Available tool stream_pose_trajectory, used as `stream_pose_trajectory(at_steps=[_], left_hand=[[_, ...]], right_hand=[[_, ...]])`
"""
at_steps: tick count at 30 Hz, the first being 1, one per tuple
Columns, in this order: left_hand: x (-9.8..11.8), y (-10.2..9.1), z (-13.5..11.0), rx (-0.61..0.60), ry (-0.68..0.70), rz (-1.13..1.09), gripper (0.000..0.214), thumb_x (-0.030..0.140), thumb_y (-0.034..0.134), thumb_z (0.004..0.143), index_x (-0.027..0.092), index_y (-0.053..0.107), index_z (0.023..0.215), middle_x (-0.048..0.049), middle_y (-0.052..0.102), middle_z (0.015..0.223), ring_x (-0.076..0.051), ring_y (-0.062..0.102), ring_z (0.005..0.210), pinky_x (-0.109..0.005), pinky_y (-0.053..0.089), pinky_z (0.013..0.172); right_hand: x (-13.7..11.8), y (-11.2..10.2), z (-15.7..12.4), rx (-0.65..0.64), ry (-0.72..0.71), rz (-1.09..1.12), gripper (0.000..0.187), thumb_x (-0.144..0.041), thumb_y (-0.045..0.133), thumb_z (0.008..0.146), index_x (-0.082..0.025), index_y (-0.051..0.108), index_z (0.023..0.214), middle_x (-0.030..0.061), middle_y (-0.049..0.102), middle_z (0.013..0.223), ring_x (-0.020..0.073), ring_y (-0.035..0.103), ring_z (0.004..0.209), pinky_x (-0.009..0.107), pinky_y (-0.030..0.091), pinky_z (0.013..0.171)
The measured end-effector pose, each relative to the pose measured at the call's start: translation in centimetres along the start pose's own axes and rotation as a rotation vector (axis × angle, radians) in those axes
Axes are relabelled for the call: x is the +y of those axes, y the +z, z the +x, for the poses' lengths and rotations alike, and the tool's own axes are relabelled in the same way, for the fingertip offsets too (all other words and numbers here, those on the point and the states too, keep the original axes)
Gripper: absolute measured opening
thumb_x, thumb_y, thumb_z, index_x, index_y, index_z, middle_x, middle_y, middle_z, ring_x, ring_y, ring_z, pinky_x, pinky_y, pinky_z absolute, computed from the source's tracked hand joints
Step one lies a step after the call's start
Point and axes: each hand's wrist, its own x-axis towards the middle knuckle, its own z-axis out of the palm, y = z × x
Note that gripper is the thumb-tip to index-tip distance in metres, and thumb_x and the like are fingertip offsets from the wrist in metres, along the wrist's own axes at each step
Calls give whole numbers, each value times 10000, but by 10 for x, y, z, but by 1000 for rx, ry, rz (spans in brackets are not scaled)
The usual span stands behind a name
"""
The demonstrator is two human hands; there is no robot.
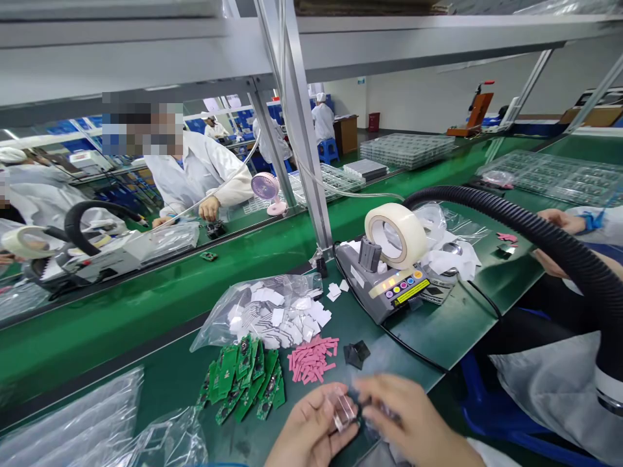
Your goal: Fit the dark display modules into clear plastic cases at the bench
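My left hand (311, 425) is closed around a small clear plastic case (343, 411), its fingers curled under it near the table's front edge. Just to the right, my right hand (406, 412) is smeared by motion, with its fingertips close to the case. Something greyish shows under those fingers, but I cannot make out what it is or whether it is held. Beyond my hands lie a few black squares (357, 354), a heap of pink strips (313, 359) and a pile of green circuit boards (244, 378).
White pieces lie in and on a clear bag (277, 311) behind the boards. A tape dispenser (379, 282) with a tape roll (395, 235) stands back right, beneath a black flexible hose (516, 220). A co-worker's hand (562, 222) is at far right. Plastic trays (73, 421) sit front left.
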Motion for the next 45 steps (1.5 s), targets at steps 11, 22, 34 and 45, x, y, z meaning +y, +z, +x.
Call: stream_pose_trajectory(at_steps=[11, 22, 34, 45], left_hand=[[21, 39, 8, -85, -146, 81, 258, 286, 692, 731, 112, 697, 922, -64, 680, 796, -165, 634, 751, -292, 490, 749], [-101, 178, 114, -335, -421, 410, 75, 182, 553, 806, 172, 552, 881, 3, 611, 631, -117, 593, 565, -319, 452, 686], [-191, 218, 166, -611, -226, 773, 165, 224, 586, 829, 135, 598, 966, -40, 625, 1009, -170, 601, 884, -366, 506, 779], [-180, 200, 170, -617, -92, 967, 141, 219, 602, 816, 145, 626, 934, -56, 613, 1122, -199, 580, 1004, -406, 487, 861]], right_hand=[[55, -7, 21, 44, 266, 80, 302, -104, 628, 705, -224, 627, 982, 52, 583, 1158, 215, 590, 971, 345, 476, 860], [129, -62, -181, 755, 681, 544, 581, -678, 254, 862, -243, 600, 1029, 58, 640, 804, 185, 649, 643, 337, 548, 584], [155, -57, -230, 1085, 847, 638, 456, -495, 800, 471, -220, 646, 800, -3, 632, 584, 166, 571, 451, 270, 491, 435], [158, -52, -217, 1117, 842, 783, 380, -329, 872, 358, -215, 696, 675, -16, 629, 515, 164, 593, 482, 215, 497, 461]])
